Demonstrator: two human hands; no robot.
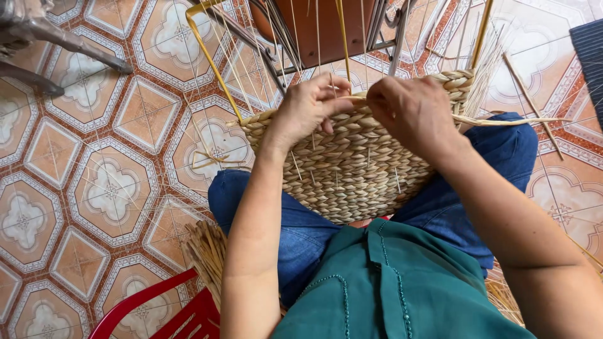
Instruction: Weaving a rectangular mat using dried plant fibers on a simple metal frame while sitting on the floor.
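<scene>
While the red plastic chair [169,311] and the patterned tile floor [94,182] occupy the left of the view, the woven basket [352,169] rests on the person's lap over blue trousers [301,232], its wall built of thick, tan, plaited rows with thin pale stakes standing up from the rim. At that rim the left hand [308,107] has its fingers curled closed against the top row, and just beside it the right hand [411,110] pinches a flat straw strand [502,121] that trails off to the right.
</scene>
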